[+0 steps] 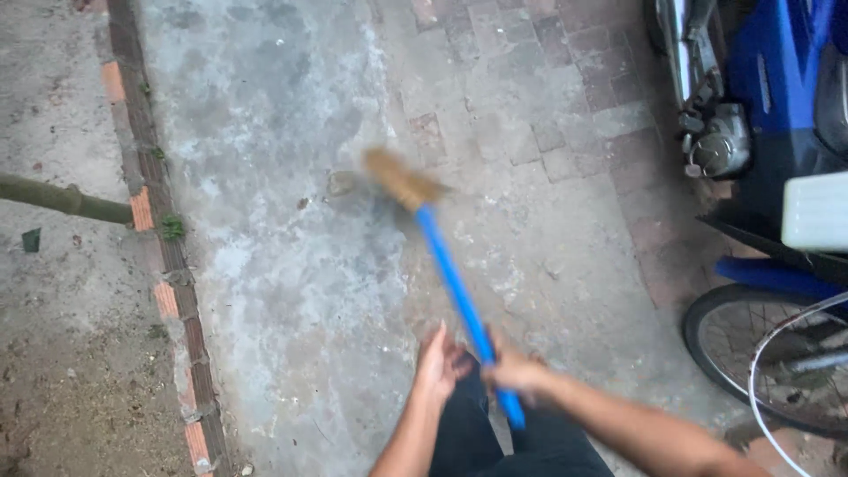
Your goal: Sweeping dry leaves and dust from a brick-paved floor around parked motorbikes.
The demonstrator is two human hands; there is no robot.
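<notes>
Blue motorbike [777, 106] parked right, brick-edged kerb [168, 265] left, straw-headed broom with blue plastic handle [450, 274] angled over grey concrete floor [283, 291], right hand [517, 371] fingers wrapped round handle, left hand [440, 362] fingers loose beside it.

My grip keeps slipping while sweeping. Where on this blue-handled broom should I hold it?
Grip the broom on its bare blue shaft, near the low end where the right hand wraps it. Bring the left hand in from the left, slightly higher; the straight, slim pole slants toward you.
</notes>
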